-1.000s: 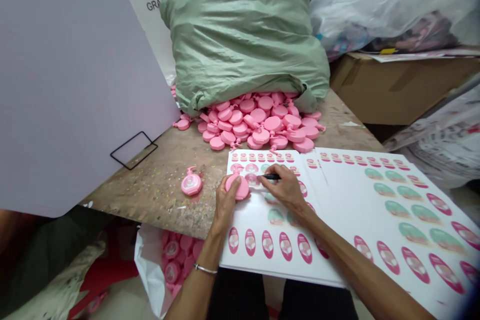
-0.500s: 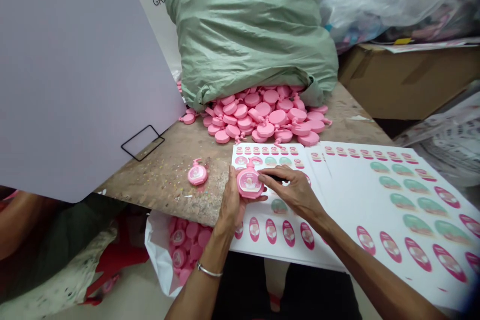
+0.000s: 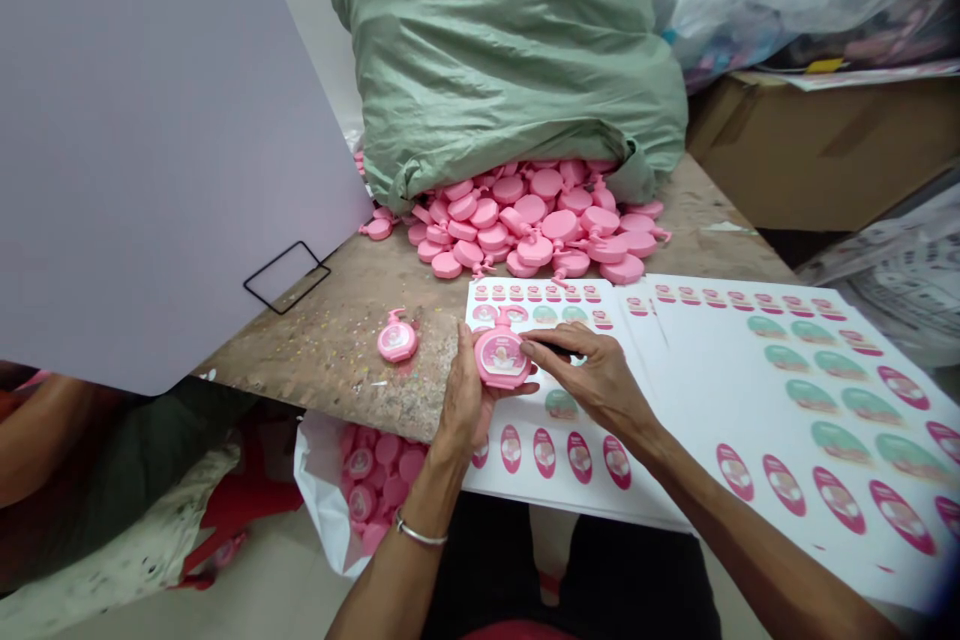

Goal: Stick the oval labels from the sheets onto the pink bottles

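My left hand (image 3: 466,400) holds a pink toy pump bottle (image 3: 501,360) upright, with a round label on its front. At the bottle's right edge are the fingertips of my right hand (image 3: 604,380), pinched around a slim black tool (image 3: 561,350) whose exact kind I cannot make out. Below both hands lies a sheet of stickers (image 3: 525,410) printed with pink ovals and green shapes. Another labelled pink bottle (image 3: 397,340) stands apart on the table to the left.
Unlabelled pink bottles (image 3: 534,250) spill from a green sack (image 3: 510,50) at the back. More sticker sheets (image 3: 705,390) lie to the right. A white bag (image 3: 319,490) of bottles hangs below the table edge. A grey panel (image 3: 165,140) blocks the left, beside another person's arm (image 3: 52,440).
The view has shifted slightly. Both hands stay at the bottle, with my right fingertips still at its right edge; little else differs.
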`<state>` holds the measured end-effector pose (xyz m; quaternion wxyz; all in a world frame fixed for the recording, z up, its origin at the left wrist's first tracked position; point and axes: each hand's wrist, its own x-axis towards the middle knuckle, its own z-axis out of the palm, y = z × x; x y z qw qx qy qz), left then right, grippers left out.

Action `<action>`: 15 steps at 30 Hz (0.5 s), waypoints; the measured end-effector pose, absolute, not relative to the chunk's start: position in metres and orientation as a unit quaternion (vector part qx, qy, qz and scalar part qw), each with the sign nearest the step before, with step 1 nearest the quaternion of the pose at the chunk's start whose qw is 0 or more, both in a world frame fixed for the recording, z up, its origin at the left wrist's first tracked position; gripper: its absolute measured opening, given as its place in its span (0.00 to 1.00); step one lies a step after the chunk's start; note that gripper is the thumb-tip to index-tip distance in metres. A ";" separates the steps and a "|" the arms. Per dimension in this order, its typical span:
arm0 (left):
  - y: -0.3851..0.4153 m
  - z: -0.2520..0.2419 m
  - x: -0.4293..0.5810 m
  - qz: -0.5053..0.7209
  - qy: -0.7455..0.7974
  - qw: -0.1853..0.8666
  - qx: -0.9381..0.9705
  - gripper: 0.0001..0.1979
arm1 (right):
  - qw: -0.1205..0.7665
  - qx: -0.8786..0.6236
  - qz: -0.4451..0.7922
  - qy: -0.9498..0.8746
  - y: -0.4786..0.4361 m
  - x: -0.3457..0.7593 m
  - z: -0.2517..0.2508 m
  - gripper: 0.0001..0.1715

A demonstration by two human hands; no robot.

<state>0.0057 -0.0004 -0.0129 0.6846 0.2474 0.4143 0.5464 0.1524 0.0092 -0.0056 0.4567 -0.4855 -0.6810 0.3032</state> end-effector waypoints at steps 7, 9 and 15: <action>-0.001 -0.012 0.006 0.551 0.409 0.683 0.249 0.28 | 0.462 -0.480 0.284 -0.690 0.009 0.153 -0.004 0.11; -0.001 -0.012 0.006 0.548 0.411 0.685 0.248 0.28 | 0.460 -0.481 0.280 -0.692 0.009 0.152 -0.003 0.11; 0.000 -0.010 0.006 0.544 0.403 0.696 0.239 0.30 | 0.456 -0.484 0.263 -0.699 0.009 0.152 -0.002 0.11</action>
